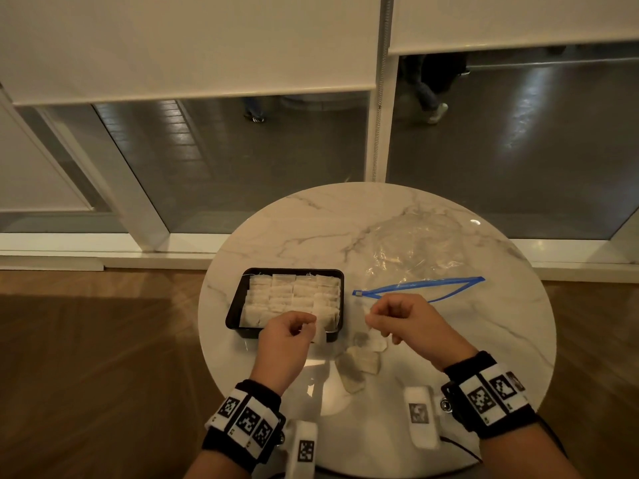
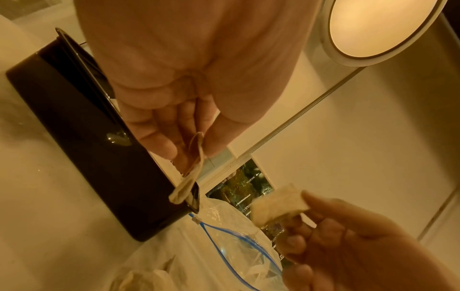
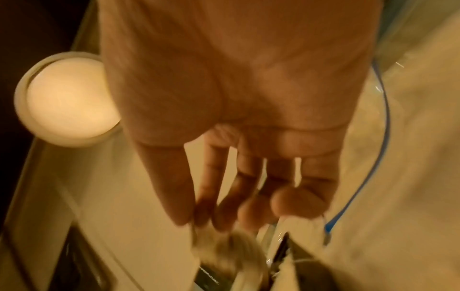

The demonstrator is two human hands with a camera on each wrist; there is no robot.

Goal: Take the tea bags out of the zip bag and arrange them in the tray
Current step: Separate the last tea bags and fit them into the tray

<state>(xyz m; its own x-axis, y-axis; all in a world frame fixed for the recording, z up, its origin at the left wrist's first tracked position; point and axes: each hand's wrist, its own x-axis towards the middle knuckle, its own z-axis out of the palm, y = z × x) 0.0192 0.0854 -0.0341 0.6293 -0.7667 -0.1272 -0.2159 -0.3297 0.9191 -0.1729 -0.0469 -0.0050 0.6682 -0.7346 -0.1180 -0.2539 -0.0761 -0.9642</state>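
Note:
A black tray (image 1: pixel 294 271) at the table's left holds several rows of white tea bags (image 1: pixel 294 295). My left hand (image 1: pixel 306 328) hovers over the tray's near right corner and pinches a tea bag (image 1: pixel 320 335), which shows edge-on in the left wrist view (image 2: pixel 191 177) beside the tray wall (image 2: pixel 87 137). My right hand (image 1: pixel 373 319) pinches another tea bag (image 2: pixel 276 204), blurred in the right wrist view (image 3: pixel 229 248). Beyond my right hand the clear zip bag (image 1: pixel 415 257) lies flat, its blue zipper (image 1: pixel 418 288) open. Loose tea bags (image 1: pixel 361 363) lie on the marble between my wrists.
The round marble table (image 1: pixel 501 340) is small, with wooden floor (image 1: pixel 86 357) below its edges on both sides. Behind it stand glass panels with lowered blinds (image 1: pixel 190 46); a person's legs (image 1: pixel 428 98) show beyond the glass.

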